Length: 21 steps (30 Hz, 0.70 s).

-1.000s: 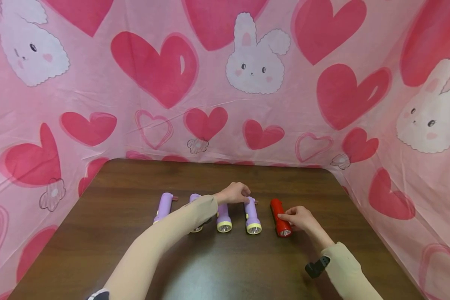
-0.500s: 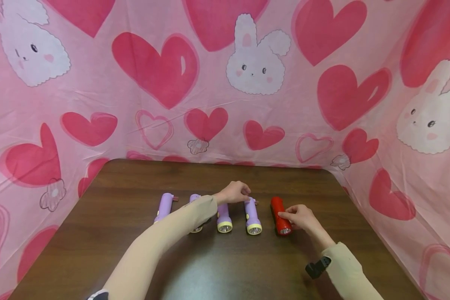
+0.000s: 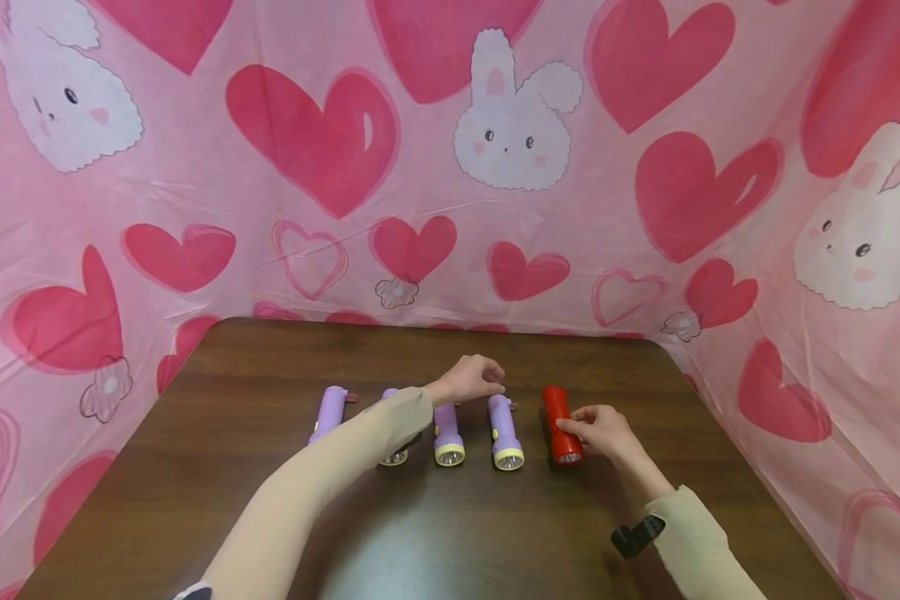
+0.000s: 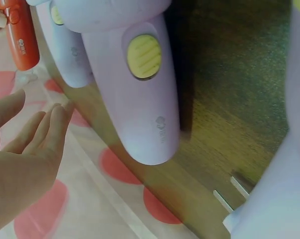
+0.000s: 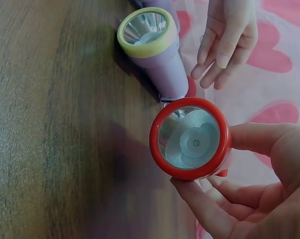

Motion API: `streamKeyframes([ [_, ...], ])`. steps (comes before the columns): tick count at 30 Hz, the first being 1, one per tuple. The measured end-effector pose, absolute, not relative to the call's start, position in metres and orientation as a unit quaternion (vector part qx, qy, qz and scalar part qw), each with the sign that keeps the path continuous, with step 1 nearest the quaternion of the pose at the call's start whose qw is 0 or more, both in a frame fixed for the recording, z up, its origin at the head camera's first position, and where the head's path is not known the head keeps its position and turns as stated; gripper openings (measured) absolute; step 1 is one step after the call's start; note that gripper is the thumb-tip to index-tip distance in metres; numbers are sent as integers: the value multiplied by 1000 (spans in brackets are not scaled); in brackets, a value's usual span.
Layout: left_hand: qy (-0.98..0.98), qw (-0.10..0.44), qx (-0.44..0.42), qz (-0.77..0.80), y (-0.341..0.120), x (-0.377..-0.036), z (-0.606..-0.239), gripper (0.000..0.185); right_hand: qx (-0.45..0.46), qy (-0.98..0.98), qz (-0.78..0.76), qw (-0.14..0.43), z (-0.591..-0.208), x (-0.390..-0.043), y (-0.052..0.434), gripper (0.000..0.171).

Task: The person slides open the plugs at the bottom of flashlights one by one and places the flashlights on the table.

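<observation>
My right hand [image 3: 600, 429] pinches the red flashlight [image 3: 557, 425] between thumb and fingers. In the right wrist view its red-rimmed lens [image 5: 192, 138] faces the camera. My left hand [image 3: 471, 377] hovers with loosely bent fingers just behind the rightmost purple flashlight [image 3: 504, 433], holding nothing. The left wrist view shows a gap between the left hand [image 4: 28, 144] and the nearby purple flashlight [image 4: 135, 89], which has a yellow switch. More purple flashlights stand in a row to the left: one [image 3: 447, 435] is plainly seen, and my left arm partly covers the others.
Flashlights lie side by side on the brown wooden table [image 3: 435, 533], lenses toward me. Two metal prongs [image 4: 232, 194] stick out of one flashlight's tail in the left wrist view. Pink cloth [image 3: 420, 192] with hearts and rabbits hangs around the back and sides.
My right hand has shifted the red flashlight slightly away from me. My left hand has risen a little, off the tail of the rightmost purple flashlight.
</observation>
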<state>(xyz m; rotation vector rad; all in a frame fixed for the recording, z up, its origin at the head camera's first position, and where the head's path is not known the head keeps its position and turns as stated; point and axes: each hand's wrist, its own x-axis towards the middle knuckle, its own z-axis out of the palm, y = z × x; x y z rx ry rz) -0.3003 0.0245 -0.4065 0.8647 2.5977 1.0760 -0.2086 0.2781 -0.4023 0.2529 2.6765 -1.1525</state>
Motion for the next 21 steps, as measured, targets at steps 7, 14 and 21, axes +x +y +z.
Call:
streamKeyframes([
  [7,874,96,294,374,24,-298,-402,33,79,908,-399,96,-398,-206,274,49],
  [14,871,80,300,381,27,-297,-396,28,71,908,-403,83,-393,-203,269,49],
  [21,864,79,307,391,31,-291,-388,29,57,911,-402,73,-387,-201,265,50],
])
